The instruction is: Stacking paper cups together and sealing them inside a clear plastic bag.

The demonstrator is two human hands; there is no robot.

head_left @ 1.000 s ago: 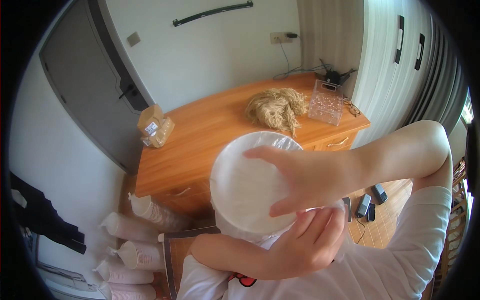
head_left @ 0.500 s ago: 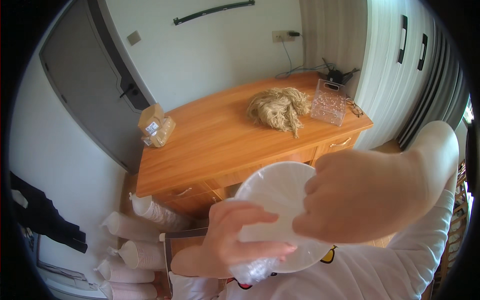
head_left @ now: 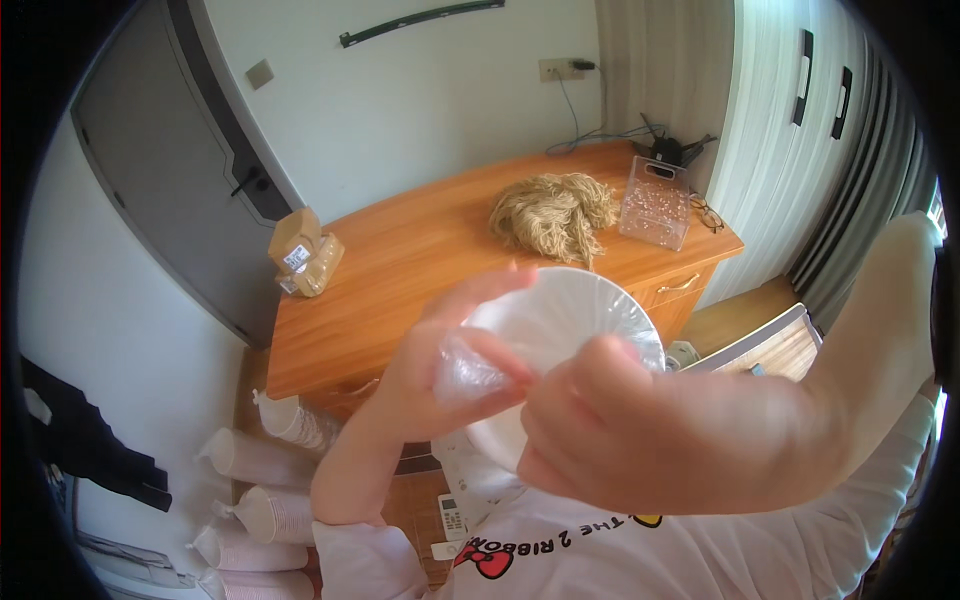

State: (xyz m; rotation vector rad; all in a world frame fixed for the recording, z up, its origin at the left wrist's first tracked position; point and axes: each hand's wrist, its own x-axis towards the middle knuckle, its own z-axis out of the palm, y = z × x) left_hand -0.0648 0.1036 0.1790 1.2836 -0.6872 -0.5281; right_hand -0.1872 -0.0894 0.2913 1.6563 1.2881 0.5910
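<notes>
In front of my chest is a white round bowl or stack of bowls (head_left: 575, 310), tilted with its round face up and covered by clear plastic film pulled into creases. My left hand (head_left: 410, 365) has its fingers curled round a crumpled bunch of that clear plastic (head_left: 465, 372), at the left of the rim. My right hand (head_left: 660, 430) is closed in a pinch over the middle of the film, close to the left fingertips. Blur and the fingers hide the exact grip point. The lower part of the white bowl is behind my right hand.
Several plastic-wrapped stacks of white bowls (head_left: 262, 455) lie at lower left. On the wooden desk (head_left: 400, 270) are small cardboard boxes (head_left: 305, 255), a tan yarn bundle (head_left: 555, 215), a clear bin (head_left: 655, 205), glasses (head_left: 708, 213) and a black router (head_left: 668, 150). A remote (head_left: 452, 515) lies below.
Both hands and the bowl have risen toward the desk. My right hand has turned, its wrist and fingers now at a new angle. The crumpled plastic has moved up with my left hand.
</notes>
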